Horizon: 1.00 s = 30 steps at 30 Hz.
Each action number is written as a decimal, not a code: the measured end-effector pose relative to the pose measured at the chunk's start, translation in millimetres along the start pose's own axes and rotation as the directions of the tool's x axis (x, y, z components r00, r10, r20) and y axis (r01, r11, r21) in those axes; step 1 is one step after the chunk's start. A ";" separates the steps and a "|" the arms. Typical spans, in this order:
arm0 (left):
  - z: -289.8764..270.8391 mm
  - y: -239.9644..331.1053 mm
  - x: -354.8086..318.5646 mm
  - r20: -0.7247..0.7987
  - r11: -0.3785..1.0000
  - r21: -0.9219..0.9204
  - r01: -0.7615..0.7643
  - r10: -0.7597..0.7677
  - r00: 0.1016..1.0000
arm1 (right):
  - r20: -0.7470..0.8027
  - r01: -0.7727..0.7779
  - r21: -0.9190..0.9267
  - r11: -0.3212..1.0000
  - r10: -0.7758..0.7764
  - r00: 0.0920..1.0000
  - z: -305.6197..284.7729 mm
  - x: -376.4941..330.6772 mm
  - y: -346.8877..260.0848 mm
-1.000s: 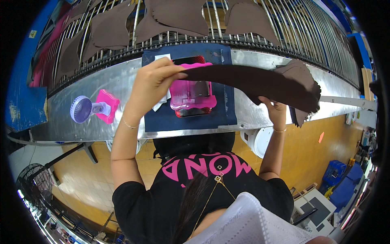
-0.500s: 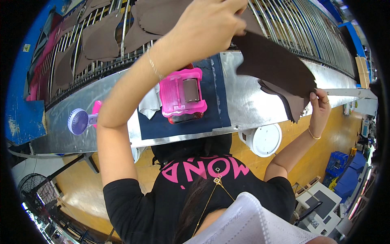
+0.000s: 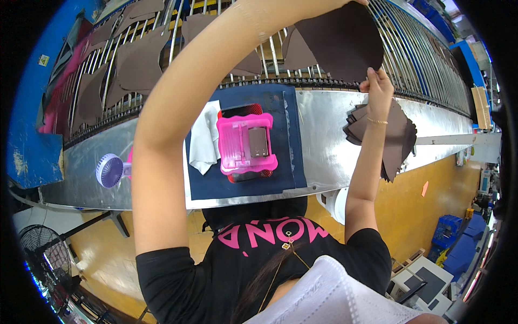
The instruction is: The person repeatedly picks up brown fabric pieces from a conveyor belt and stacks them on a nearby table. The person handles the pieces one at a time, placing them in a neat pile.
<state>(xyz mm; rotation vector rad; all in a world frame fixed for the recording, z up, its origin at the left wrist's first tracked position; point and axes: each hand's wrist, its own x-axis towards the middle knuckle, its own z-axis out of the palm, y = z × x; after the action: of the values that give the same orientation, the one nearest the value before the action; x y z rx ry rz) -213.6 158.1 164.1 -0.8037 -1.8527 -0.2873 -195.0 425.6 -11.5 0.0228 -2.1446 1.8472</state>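
Dark brown sheet (image 3: 342, 43): over the rod conveyor (image 3: 415, 59), leftward of both grips; long axis unclear. Left hand (image 3: 334, 4) (mostly cropped on my feed): pinching its far edge. Right hand (image 3: 381, 86): pinching its near edge, nearer the conveyor's front. Obstructing: flat tan-brown piece (image 3: 298, 52) on the conveyor, partly beneath. Before the conveyor: brown stack (image 3: 396, 132).

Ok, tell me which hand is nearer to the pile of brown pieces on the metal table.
Right. The right hand is just beyond the pile of brown pieces; the left hand is farther off, up and left at the picture's top edge.
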 end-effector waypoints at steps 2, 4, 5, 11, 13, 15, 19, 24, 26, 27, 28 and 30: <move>-5.2 -11.9 -20.0 0.026 0.999 0.039 0.038 -0.039 0.999 | -0.021 -0.064 0.211 0.975 0.071 0.997 3.0 26.6 40.6; -14.3 -32.6 -63.4 0.091 0.979 0.201 -0.028 0.010 0.996 | -0.039 -0.109 0.248 0.963 0.122 0.992 22.8 52.8 68.1; -20.1 -36.1 -70.3 0.068 0.983 0.181 0.016 -0.029 0.997 | -0.060 -0.158 0.274 0.949 0.181 0.982 29.2 65.5 79.9; -79.7 -12.2 -143.1 0.224 0.768 -0.116 0.630 -0.598 0.770 | -0.062 -0.336 0.343 0.877 0.378 0.924 70.4 129.7 147.8; -102.4 -0.3 -170.2 0.285 0.626 -0.114 0.772 -0.724 0.629 | -0.023 -0.401 0.318 0.859 0.430 0.903 88.1 139.8 157.4; -118.5 10.4 -195.1 0.314 0.482 -0.111 0.869 -0.813 0.491 | 0.003 -0.463 0.283 0.840 0.482 0.876 98.5 147.2 165.1; -135.0 25.8 -237.7 0.332 0.317 -0.095 0.944 -0.883 0.330 | -0.111 -0.475 0.325 0.818 0.532 0.840 105.1 154.8 177.0; -138.0 38.2 -255.2 0.339 0.227 -0.157 0.961 -0.902 0.269 | -0.138 -0.348 0.237 0.907 0.386 0.912 72.7 131.3 146.0; -141.6 42.5 -258.1 0.313 0.233 -0.172 0.957 -0.908 0.277 | -0.116 -0.279 0.236 0.931 0.312 0.943 58.9 92.0 103.2; -142.4 43.9 -258.4 0.308 0.237 -0.184 0.954 -0.908 0.285 | -0.092 -0.245 0.225 0.943 0.270 0.958 43.7 71.1 87.9; -142.3 45.8 -259.5 0.307 0.224 -0.208 0.952 -0.909 0.281 | -0.119 -0.193 0.194 0.962 0.218 0.969 24.3 51.0 84.5; -141.7 47.7 -262.9 0.305 0.203 -0.238 0.950 -0.913 0.272 | -0.227 -0.132 0.036 0.991 0.136 0.964 -22.0 8.5 74.4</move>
<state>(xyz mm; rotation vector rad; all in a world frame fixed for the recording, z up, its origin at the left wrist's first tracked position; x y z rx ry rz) -19.8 13.9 -18.0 0.2740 -2.2091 -1.4830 -213.9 461.0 -78.4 -0.3240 -2.0109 1.8425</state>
